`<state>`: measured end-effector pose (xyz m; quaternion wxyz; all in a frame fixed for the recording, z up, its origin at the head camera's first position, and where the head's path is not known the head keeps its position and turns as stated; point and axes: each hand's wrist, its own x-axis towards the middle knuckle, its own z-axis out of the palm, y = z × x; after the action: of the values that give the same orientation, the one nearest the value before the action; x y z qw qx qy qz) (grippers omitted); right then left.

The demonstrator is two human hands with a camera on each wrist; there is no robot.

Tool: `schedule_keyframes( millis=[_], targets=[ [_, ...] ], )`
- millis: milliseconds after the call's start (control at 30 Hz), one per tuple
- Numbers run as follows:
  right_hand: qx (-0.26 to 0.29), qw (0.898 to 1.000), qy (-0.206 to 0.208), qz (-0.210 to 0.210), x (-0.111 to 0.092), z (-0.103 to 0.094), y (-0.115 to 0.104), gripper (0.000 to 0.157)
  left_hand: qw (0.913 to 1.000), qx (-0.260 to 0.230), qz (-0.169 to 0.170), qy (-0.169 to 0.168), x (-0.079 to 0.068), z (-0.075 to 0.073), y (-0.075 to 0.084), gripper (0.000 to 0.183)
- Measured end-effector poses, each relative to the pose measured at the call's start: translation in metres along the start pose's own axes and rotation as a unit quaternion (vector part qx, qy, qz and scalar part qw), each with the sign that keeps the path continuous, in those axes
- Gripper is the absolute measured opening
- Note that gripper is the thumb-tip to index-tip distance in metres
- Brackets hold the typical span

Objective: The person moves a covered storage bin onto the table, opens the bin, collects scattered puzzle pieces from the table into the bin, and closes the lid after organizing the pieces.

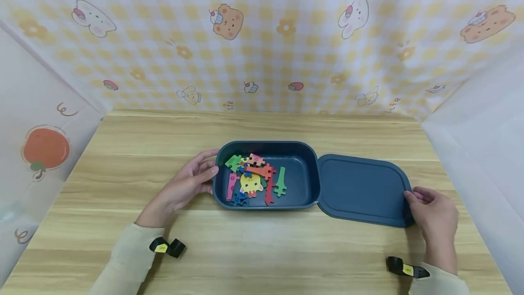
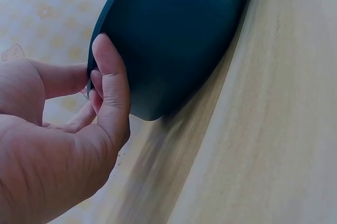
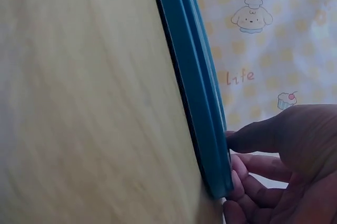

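A dark blue rectangular box [image 1: 300,179] with rounded corners stands open-topped on the table. Colourful puzzle pieces lie mostly in its left half, among them a yellow animal face [image 1: 250,182] and a green piece [image 1: 280,183]. My left hand [image 1: 189,180] grips the box's left end, thumb at the rim; the left wrist view shows that hand [image 2: 68,134] close against the box wall [image 2: 174,40]. To the right lies the matching lid [image 1: 362,190], its left edge at the box. My right hand [image 1: 435,213] pinches the lid's right end, thumb on top, other fingers partly hidden.
The wood-grain table [image 1: 270,249] reaches back to a yellow checked curtain [image 1: 262,58] printed with cartoon animals. Pale side panels stand at left [image 1: 24,99] and right [image 1: 483,113]. Black straps with small cameras sit on both wrists.
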<state>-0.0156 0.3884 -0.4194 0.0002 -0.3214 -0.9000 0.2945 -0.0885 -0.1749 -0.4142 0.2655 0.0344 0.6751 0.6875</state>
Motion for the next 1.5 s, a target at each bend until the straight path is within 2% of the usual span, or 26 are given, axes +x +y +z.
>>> schedule_keyframes(
  millis=[333, 533, 700, 900, 1000, 1133, 1200, 1333, 1400, 1467, 1500],
  targets=[
    [-0.023, 1.000, 0.011, -0.001, -0.002, 0.000, -0.003, 0.051, 0.9999, -0.013, 0.001, -0.004, 0.002, -0.003, -0.002, 0.061],
    [0.016, 0.999, 0.006, 0.034, 0.001, -0.008, 0.000, 0.060, 0.9999, -0.011, 0.002, -0.005, 0.005, -0.001, -0.002, 0.061],
    [0.037, 0.999, 0.007, 0.035, 0.000, -0.009, 0.000, 0.062, 0.9999, -0.012, 0.003, -0.005, 0.006, -0.002, -0.002, 0.059],
    [0.010, 0.999, 0.037, 0.017, 0.001, -0.005, -0.005, 0.061, 0.9999, -0.010, 0.001, -0.003, 0.005, -0.002, -0.001, 0.059],
    [-0.013, 1.000, 0.025, 0.001, 0.001, -0.002, -0.007, 0.064, 1.0000, -0.009, -0.001, -0.001, 0.004, -0.002, -0.001, 0.059],
    [-0.023, 1.000, -0.001, 0.001, 0.000, 0.001, -0.006, 0.064, 1.0000, -0.008, -0.004, -0.001, 0.004, -0.001, -0.001, 0.060],
    [-0.007, 1.000, 0.001, 0.012, -0.001, 0.002, -0.005, 0.061, 1.0000, -0.009, -0.004, 0.000, 0.004, -0.001, -0.001, 0.060],
    [0.069, 0.997, -0.009, 0.029, -0.001, 0.001, -0.001, 0.062, 1.0000, -0.010, -0.001, -0.001, 0.004, -0.001, -0.001, 0.060],
    [0.122, 0.992, -0.022, 0.034, -0.001, 0.000, -0.001, 0.065, 0.9999, -0.010, 0.001, -0.003, 0.003, -0.001, 0.000, 0.060],
    [0.188, 0.980, -0.041, 0.046, -0.001, -0.002, -0.001, 0.067, 0.9999, -0.011, 0.003, -0.003, 0.002, -0.001, 0.000, 0.060],
    [0.199, 0.977, -0.054, 0.046, -0.001, -0.004, -0.002, 0.070, 0.9999, -0.011, 0.003, -0.003, 0.002, -0.001, 0.000, 0.060]
  ],
)
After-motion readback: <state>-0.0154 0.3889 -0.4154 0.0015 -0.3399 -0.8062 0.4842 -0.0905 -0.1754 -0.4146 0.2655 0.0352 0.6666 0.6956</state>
